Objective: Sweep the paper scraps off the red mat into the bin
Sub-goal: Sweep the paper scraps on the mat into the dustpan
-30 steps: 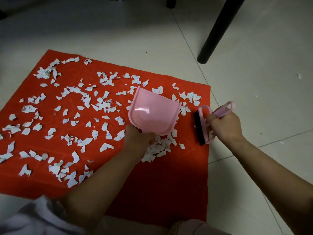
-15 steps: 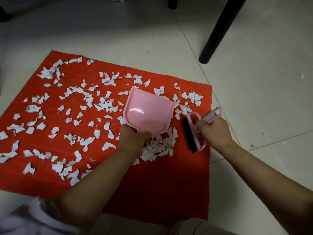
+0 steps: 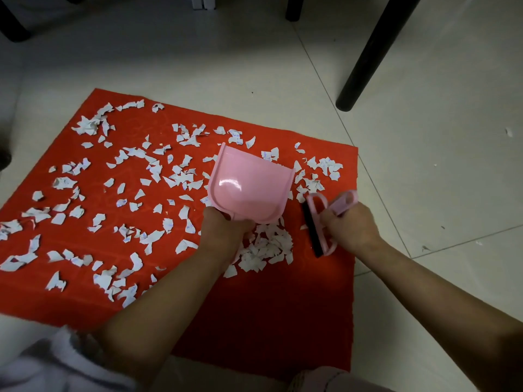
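Both my forearms reach forward, bare, and draw close together ahead of me. My left hand (image 3: 223, 230) has its fingers curled tight in a grip, knuckles up. My right hand (image 3: 351, 229) is likewise clenched, its wrist bent inward.

1. The floor (image 3: 424, 165) is made of pale tiles, with thin dark joints crossing the right half of the frame.
2. A red mat (image 3: 268, 321) lies flat on the floor and fills the left and centre of the frame; its right edge runs near one joint.
3. A black round leg (image 3: 365, 60) stands on the tiles at the upper right, apart from the mat.
4. Another dark leg (image 3: 293, 8) stands at the top centre.
5. A few small white bits (image 3: 508, 132) lie on the bare tiles at the right edge.
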### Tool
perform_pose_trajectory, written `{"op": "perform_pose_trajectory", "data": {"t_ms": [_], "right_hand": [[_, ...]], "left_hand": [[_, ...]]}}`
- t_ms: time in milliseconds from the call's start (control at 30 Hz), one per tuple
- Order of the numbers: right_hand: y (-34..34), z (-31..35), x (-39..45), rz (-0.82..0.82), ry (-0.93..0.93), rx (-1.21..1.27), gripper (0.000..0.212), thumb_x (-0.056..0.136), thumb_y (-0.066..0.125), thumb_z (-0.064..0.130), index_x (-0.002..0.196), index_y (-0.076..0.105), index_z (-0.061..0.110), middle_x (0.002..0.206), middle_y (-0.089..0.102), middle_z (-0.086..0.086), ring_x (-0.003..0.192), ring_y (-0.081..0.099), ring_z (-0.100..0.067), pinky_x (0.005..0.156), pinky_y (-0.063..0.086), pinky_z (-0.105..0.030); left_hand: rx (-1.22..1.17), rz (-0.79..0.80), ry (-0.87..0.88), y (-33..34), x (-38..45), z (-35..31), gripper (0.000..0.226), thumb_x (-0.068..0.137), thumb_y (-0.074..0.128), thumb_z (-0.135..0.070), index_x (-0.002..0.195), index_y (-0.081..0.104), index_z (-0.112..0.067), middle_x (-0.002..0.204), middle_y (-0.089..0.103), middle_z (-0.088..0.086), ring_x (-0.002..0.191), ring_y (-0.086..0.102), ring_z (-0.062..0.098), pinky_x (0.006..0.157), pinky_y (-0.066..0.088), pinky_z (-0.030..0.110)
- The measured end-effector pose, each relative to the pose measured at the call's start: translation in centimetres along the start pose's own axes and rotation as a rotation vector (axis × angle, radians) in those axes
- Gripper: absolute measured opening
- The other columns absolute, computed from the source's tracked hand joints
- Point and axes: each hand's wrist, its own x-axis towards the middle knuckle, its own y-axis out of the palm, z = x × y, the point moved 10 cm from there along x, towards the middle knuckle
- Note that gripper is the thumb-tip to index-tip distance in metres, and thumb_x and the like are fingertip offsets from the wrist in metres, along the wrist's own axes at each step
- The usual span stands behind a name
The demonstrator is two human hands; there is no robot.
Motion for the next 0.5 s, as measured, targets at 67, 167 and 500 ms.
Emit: {"op": "perform_pose_trajectory", "data": {"t_ms": [67,167,500], "right_hand": [[1.9,0.1,-0.3,0.145,-0.049,0.026,0.013,0.091,0.056,0.022,0.085,0.056,0.011,0.072,0.063,-0.005,0.061,0.063,-0.018,0.053,0.051,-0.026],[0.5,0.8,-0.3,0.1,-0.073,0.276,0.009,0.089,0.057,0.012,0.08,0.057,0.012,0.074,0.066,-0.007,0.059,0.065,-0.016,0.052,0.053,-0.024],[-3.6,-3.8,1.1,-0.13,0.146,-0.067,0.028,0.092,0.05,0.027,0.088,0.059,0.001,0.07,0.059,-0.006,0.059,0.053,-0.016,0.048,0.036,-0.022]], "left_hand": [[-0.004,0.012,0.003,0.4,-0.1,-0.1,0.039,0.076,0.067,0.009,0.113,0.058,0.003,0.088,0.068,0.019,0.061,0.064,0.021,0.047,0.055,0.023],[-0.005,0.03,0.018,1.1,-0.2,-0.3,0.039,0.077,0.066,0.011,0.114,0.06,0.002,0.09,0.068,0.019,0.064,0.064,0.024,0.05,0.055,0.025],[-0.024,0.057,-0.03,2.4,0.2,0.3,0.044,0.074,0.067,0.009,0.115,0.059,-0.004,0.091,0.068,0.021,0.061,0.062,0.029,0.051,0.054,0.03]]}}
